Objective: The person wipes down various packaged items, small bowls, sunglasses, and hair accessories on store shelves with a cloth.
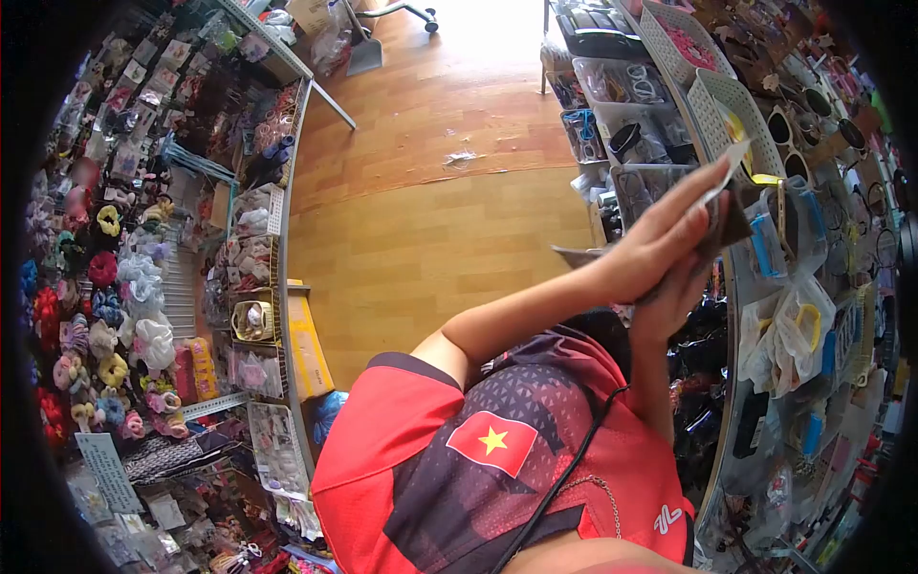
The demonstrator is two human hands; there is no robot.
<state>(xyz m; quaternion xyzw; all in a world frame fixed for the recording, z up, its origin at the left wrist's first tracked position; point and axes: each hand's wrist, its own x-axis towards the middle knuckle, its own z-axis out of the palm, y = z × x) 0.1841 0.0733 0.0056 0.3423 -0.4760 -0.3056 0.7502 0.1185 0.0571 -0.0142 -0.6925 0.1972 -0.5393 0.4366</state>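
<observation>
My left hand [669, 234] reaches across from the left, its fingers stretched together over a dark grey-brown cloth-like piece [734, 218]. Beneath it, my right hand [669, 298] comes up from below and grips the same piece, its fingers partly hidden. A corner of the dark material sticks out to the left behind my left wrist. Something thin and whitish [734, 161] shows at the fingertips of my left hand. Both hands are close together beside the right-hand shelf.
Clear trays [636, 81] and white baskets [734, 115] line the right shelf, with sunglasses and bagged goods beyond. Hair ties [143, 287] and small packets hang at left. A yellow box [308, 344] stands by the left shelf; a dustpan [364, 55] lies on the wooden floor [421, 230].
</observation>
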